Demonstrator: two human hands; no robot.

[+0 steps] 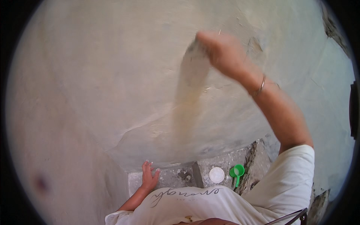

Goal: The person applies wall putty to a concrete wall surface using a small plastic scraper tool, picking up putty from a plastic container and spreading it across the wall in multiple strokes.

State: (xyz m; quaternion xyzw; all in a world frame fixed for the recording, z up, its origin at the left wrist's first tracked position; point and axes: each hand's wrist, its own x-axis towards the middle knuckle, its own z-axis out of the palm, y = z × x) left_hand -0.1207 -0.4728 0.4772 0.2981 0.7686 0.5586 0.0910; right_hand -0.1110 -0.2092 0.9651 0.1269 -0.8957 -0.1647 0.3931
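Note:
My right hand (221, 52) is raised in front of a pale plastered surface (93, 75), its fingers closed on a motion-blurred, brush-like tool (189, 86). The tool smears downward from my fist as a long straw-brown streak, so its exact shape and whether it touches the plaster cannot be told. My left hand (149, 176) is low at the centre-left with fingers spread and nothing in it, pale flecks on the fingertips. It is over or against a speckled grey ledge (172, 179) at the foot of the plaster; contact cannot be told.
On the ledge's right part lie a round white container or disc (216, 174) and a green plastic scoop (237, 170). Rough, dark broken edges (253, 157) run along the right of the ledge and at the upper right rim. The plastered surface curves round to the left.

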